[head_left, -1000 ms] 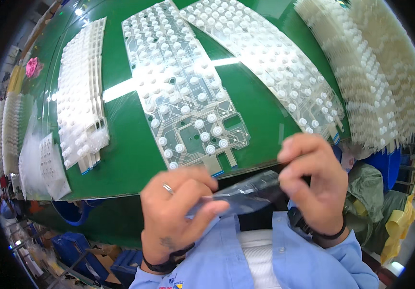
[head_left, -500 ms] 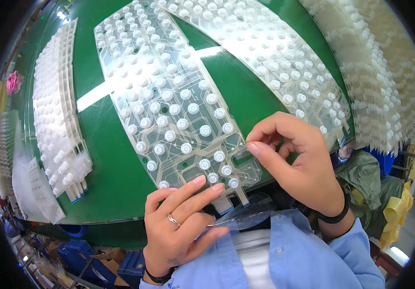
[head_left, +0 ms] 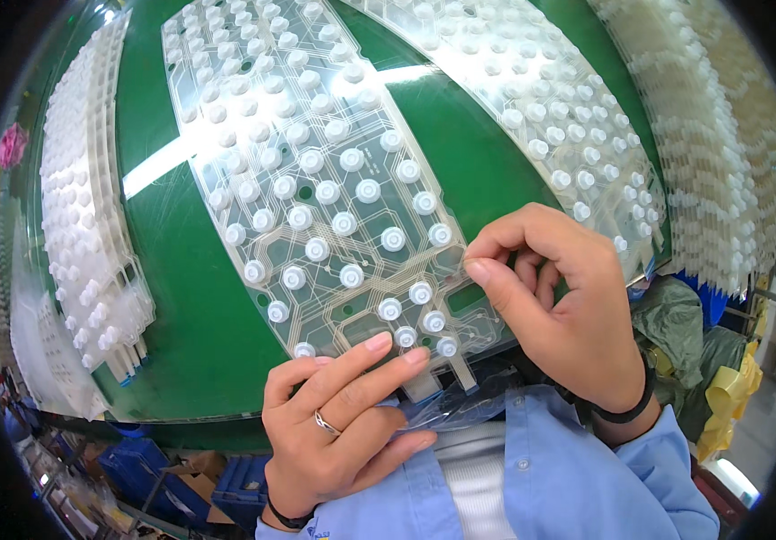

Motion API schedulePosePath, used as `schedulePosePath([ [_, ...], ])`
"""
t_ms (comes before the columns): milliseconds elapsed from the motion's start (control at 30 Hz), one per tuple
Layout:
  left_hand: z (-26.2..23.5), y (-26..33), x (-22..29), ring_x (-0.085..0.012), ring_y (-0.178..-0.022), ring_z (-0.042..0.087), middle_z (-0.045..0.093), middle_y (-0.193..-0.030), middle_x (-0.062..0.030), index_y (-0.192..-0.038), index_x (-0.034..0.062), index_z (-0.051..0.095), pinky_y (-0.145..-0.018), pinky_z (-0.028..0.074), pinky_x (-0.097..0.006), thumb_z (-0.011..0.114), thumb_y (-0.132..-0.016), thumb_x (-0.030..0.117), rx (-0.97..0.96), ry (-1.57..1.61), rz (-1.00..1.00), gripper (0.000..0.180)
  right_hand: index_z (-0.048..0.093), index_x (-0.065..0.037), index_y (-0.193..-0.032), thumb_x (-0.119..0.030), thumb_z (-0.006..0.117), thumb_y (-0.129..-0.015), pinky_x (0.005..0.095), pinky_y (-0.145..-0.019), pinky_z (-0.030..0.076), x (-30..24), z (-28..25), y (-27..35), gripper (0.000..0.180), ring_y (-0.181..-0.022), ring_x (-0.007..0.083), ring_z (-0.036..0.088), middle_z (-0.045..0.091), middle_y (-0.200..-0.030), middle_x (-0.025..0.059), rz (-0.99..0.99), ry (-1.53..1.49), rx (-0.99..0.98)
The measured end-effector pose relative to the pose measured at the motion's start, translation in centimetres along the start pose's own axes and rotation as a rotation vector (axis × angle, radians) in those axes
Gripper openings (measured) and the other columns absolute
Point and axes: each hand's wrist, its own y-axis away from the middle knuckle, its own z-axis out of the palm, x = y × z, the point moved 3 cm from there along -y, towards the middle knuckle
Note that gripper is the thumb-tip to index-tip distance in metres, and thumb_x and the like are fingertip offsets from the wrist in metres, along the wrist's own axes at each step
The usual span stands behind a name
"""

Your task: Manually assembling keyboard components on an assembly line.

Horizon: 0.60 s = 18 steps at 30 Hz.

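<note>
A clear keyboard membrane (head_left: 372, 261) with pale printed traces and rows of white rubber domes lies flat before me, its two short ribbon tails pointing toward my body. My left hand (head_left: 343, 423), with a ring on one finger, rests its stretched fingertips on the membrane's near edge by the lowest domes. At the membrane's right edge, thumb and forefinger of my right hand (head_left: 559, 301) are pinched together on the sheet's border. Whether anything small is also between them is too fine to see.
Another domed membrane stack (head_left: 541, 108) lies to the right, and a further stack (head_left: 91, 207) on the left of the green tabletop (head_left: 181, 333). Many more sheets (head_left: 703, 162) stand at the far right. Below are green plastic bags (head_left: 680, 319), yellow material (head_left: 731, 396) and blue crates (head_left: 149, 472).
The whole view has shifted a little, so the stacks appear slightly further left or lower. Both hands keep their places on the membrane, the right still pinching its edge.
</note>
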Motion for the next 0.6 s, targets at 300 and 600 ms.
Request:
schedulePosePath([
  [300,-0.05,-0.02,-0.01,-0.0225,-0.111,0.060,0.071,-0.108,-0.0016,-0.060,0.0169,0.052,-0.082,0.038,-0.035,0.068,-0.080,0.043,-0.005,-0.008,0.006,0.038,0.064,-0.001,-0.084,0.001,0.065,-0.081,0.0174,-0.047,0.031,-0.18,0.23,0.01,0.004,-0.054,0.0017,0.042,0.060,-0.075,-0.0002,-0.011,0.042,0.022],
  [600,-0.10,-0.03,0.16,-0.0222,-0.112,0.060,0.070,-0.109,-0.0023,-0.060,0.0171,0.051,-0.082,0.037,-0.035,0.068,-0.081,0.043,-0.009,-0.011,0.015,0.037,0.063,-0.002,-0.084,0.003,0.065,-0.079,0.0186,-0.046,0.029,-0.15,0.48,0.28,0.007,-0.054,0.0027,0.039,0.058,-0.075,-0.0005,-0.073,0.105,0.058],
])
